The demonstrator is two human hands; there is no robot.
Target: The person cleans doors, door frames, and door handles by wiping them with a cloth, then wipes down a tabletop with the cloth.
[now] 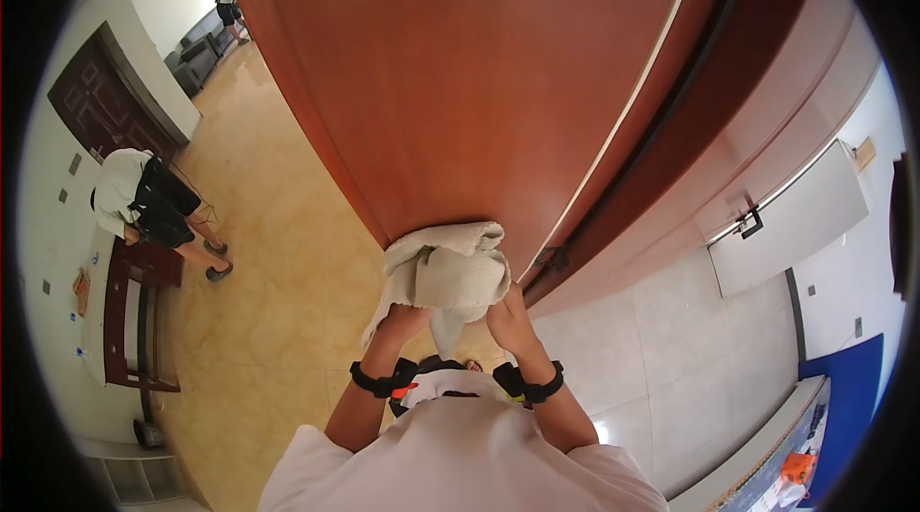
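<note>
A beige cloth (450, 272) is bunched against the lower part of a reddish-brown wooden door (470, 81). My left hand (404, 318) is at the cloth's lower left, its fingers hidden beneath the fabric. On the right side, my right hand (508, 309) meets the cloth near the door's edge, and its fingers are mostly out of sight behind the folds. Black bands circle both wrists.
At the left, a person (158, 196) bends over beside a dark wooden table (120, 320). Another person (228, 13) stands far off near grey sofas (196, 59). On the right are a white door (795, 220) and a blue panel (848, 397).
</note>
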